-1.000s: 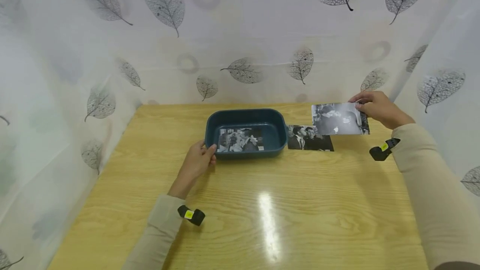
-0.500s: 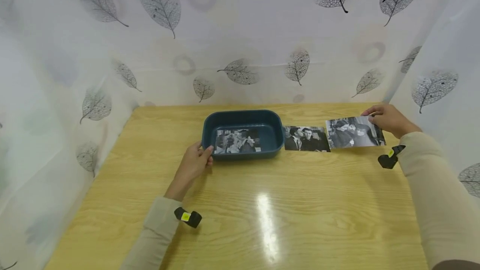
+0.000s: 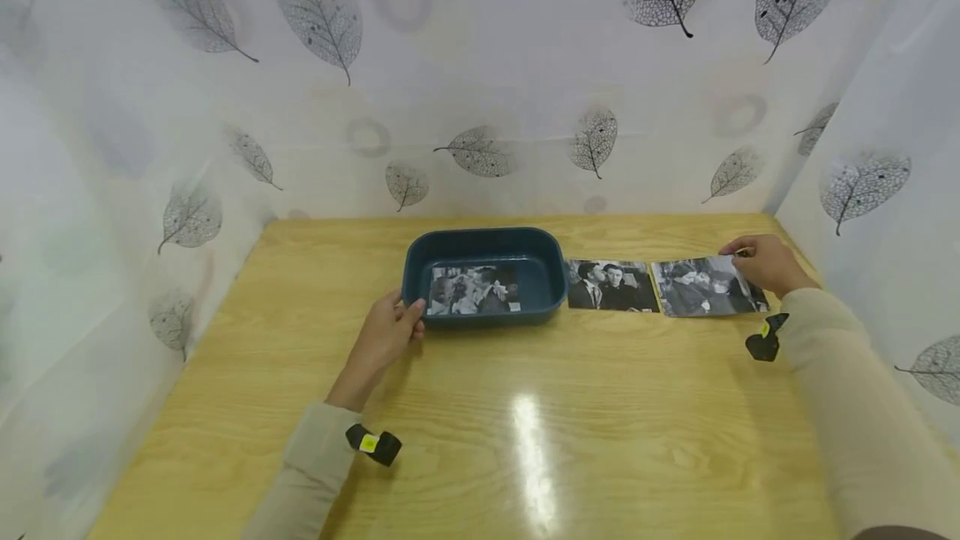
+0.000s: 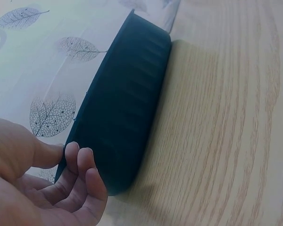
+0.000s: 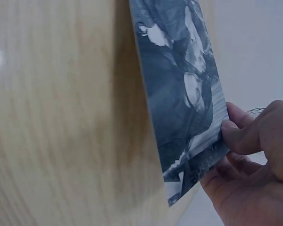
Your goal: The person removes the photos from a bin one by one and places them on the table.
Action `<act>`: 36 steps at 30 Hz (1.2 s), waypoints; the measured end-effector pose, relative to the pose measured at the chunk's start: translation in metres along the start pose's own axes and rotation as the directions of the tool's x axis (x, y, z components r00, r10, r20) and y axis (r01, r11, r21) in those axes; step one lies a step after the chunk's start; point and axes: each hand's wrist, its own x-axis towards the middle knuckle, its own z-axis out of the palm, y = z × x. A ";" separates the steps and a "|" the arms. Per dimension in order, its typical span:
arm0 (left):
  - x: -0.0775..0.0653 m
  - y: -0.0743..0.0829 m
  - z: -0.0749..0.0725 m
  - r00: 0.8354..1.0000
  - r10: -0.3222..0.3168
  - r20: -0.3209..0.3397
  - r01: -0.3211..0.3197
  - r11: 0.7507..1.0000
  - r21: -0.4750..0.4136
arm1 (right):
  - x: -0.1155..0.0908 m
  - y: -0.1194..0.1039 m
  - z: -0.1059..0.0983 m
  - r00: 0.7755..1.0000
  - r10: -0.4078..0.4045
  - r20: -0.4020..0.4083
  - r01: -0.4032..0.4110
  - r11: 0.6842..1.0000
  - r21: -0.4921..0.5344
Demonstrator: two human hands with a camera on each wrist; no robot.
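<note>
A dark teal rectangular dish [image 3: 540,307] stands at the back middle of the table, with a black-and-white photo [image 3: 474,290] lying inside on its left part. My left hand [image 3: 386,330] pinches the dish's front left corner; in the left wrist view, thumb and fingers of the left hand [image 4: 61,179] grip the rim. A second black-and-white photo [image 3: 613,286] lies flat just right of the dish. My right hand [image 3: 771,265] pinches a third photo [image 3: 705,286] by its right end, thumb on top. In the right wrist view that photo [image 5: 179,94] is tilted, casting a shadow on the table.
The light wooden table [image 3: 450,407] runs back to a white curtain [image 3: 495,65] with leaf prints, which also hangs on the left and right sides. A black strap device [image 3: 373,444] sits on each wrist.
My right hand has moved right and down with the third photo, from overlapping the second photo to beside it. My left hand stays on the dish's corner.
</note>
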 end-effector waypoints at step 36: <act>0.001 -0.001 -0.001 1.000 0.013 -0.003 -0.013 1.000 -0.020 | -0.001 0.012 0.027 0.982 -0.064 -0.176 0.043 0.992 -0.121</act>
